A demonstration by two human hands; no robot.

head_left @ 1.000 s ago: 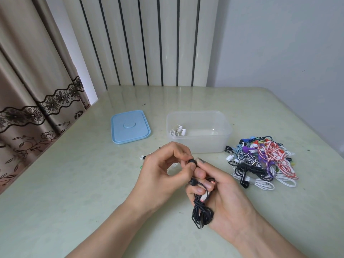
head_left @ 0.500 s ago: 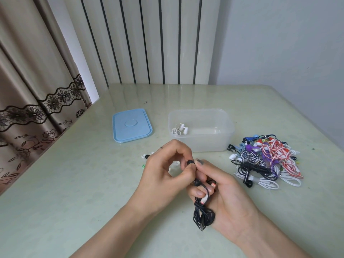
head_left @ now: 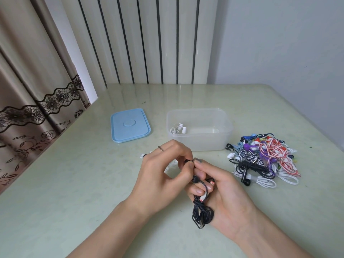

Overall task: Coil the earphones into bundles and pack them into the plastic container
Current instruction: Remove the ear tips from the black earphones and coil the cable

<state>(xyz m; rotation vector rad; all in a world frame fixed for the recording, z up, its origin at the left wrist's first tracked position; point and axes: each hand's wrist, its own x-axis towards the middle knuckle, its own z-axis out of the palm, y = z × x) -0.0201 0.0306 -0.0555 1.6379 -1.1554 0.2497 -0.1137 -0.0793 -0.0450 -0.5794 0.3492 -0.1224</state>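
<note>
Black earphones [head_left: 202, 213] hang coiled from the right hand [head_left: 223, 192], whose curled fingers grip the bundle. The left hand [head_left: 162, 175] pinches one black earbud [head_left: 188, 161] at its fingertips, above the bench [head_left: 74, 183] near its front edge.

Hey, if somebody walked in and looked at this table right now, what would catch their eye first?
Probably the bright tangle of earphones heaped at the right of the table, red, purple, blue, black and white. Next, in the foreground, the left hand and right hand working a black earphone whose cord dangles in loops. Behind them sits the clear plastic container holding one white bundle, with its blue lid lying to the left.
</note>
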